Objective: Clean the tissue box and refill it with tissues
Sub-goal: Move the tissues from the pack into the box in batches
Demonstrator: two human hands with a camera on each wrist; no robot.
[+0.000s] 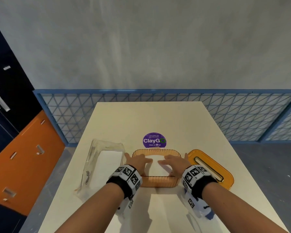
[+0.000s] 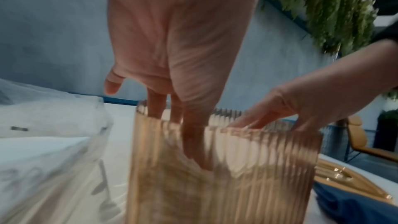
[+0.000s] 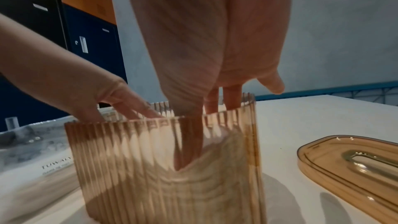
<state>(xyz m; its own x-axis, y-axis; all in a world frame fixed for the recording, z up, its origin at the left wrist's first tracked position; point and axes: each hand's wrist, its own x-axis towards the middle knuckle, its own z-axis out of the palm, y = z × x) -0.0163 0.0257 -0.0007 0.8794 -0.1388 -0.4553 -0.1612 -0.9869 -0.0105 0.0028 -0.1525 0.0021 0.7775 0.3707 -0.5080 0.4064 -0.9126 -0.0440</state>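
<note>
An amber ribbed tissue box [image 1: 158, 183] stands open-topped in the middle of the table, with a white stack of tissues [image 1: 155, 168] inside. My left hand [image 1: 139, 161] and right hand [image 1: 173, 163] both reach into it from above, fingers straight and pressing down on the tissues. In the left wrist view the left hand's fingers [image 2: 193, 142] go down behind the box wall [image 2: 247, 176]. In the right wrist view the right hand's fingers [image 3: 191, 139] press into the stack [image 3: 204, 176], which bends under them. The amber slotted lid [image 1: 210, 167] lies flat to the right of the box.
A clear plastic tissue pack [image 1: 104, 162] with white tissues lies left of the box, close to my left hand. A blue cloth [image 1: 208, 214] sits under my right wrist. A purple sticker [image 1: 154, 140] marks the table behind the box. Lockers [image 1: 15, 148] stand at left.
</note>
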